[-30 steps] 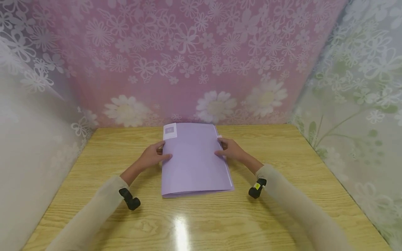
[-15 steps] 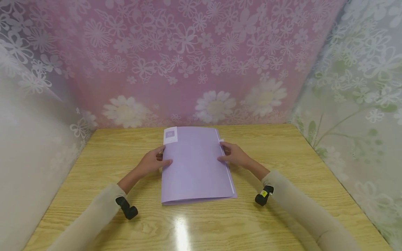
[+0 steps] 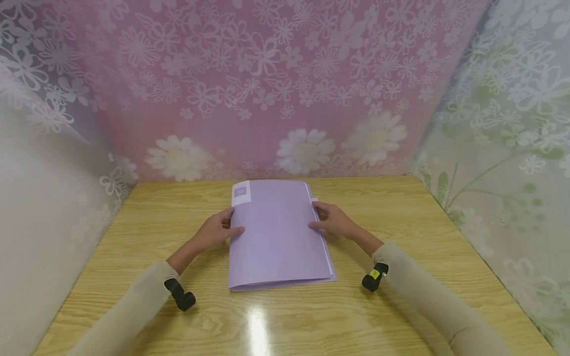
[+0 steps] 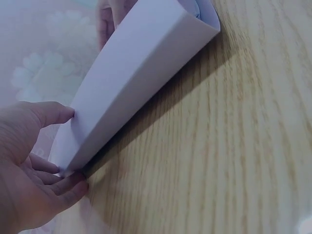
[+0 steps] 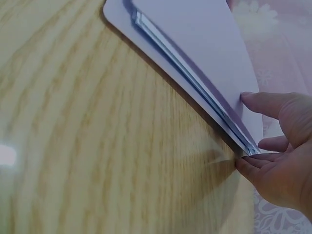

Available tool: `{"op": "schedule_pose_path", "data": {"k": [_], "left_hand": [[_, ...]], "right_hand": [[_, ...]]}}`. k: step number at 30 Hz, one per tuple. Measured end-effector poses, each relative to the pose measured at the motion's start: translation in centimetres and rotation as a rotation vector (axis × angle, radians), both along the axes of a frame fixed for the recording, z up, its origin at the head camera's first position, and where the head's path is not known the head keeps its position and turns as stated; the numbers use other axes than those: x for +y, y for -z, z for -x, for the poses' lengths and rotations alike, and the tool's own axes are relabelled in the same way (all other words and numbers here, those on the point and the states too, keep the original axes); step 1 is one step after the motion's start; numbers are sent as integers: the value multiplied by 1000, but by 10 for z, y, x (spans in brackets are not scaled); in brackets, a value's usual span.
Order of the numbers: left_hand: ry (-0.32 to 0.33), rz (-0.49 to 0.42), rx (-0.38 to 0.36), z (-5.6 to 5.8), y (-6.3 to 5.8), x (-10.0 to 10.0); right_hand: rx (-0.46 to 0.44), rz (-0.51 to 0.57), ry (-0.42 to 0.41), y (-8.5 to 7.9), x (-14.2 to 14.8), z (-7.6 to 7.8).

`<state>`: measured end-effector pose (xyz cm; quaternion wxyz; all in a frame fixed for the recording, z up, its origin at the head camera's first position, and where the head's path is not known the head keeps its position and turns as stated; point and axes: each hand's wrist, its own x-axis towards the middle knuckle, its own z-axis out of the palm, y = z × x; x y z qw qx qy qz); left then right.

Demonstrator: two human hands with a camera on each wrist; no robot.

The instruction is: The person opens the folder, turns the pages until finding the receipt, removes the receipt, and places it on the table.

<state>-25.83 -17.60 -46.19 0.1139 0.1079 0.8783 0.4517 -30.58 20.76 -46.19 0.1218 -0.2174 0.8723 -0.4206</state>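
Note:
A purple folder [image 3: 276, 237] with a white label [image 3: 241, 192] at its top left corner lies on the wooden table. My left hand [image 3: 213, 230] grips its spine side, thumb on the cover and fingers around the lower edge. On the opposite side my right hand [image 3: 336, 221] holds the open edge, thumb on top. In the left wrist view the wide spine [image 4: 131, 92] slants above its shadow, between the left thumb and fingers. Clear plastic sleeves [image 5: 190, 78] show between the covers in the right wrist view, with the right fingertips [image 5: 246, 163] at the far end.
The wood-grain table [image 3: 178, 321] reaches back to a pink flowered curtain [image 3: 285, 89]. Pale flowered sheets hang along the left and right sides. Black wrist cameras [image 3: 180, 295] sit on both sleeves.
Over the first half second, both hands drew the folder slightly toward the person, the right hand shifting a little to the right. Since then hardly anything has moved.

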Motion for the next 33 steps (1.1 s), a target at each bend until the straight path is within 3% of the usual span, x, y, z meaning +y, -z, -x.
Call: {"op": "schedule_pose_path", "data": {"k": [5,12,18,26,33], "left_hand": [[56,65,16,-2,-7,6],[151,232,141,-11,-16,21],[230,307,197,-24,-20,38],[396,410,363,-45,-21,66],[536,528,386,-64,-21,87]], "right_hand": [[30,-67,-29,-4,1,0],[38,-188,-92,-7,11,0],[122,-308,-159,-5,22,-3],[210,-406,-261,-5,31,-9],[334,-480,-333,-4,33,-11]]}}
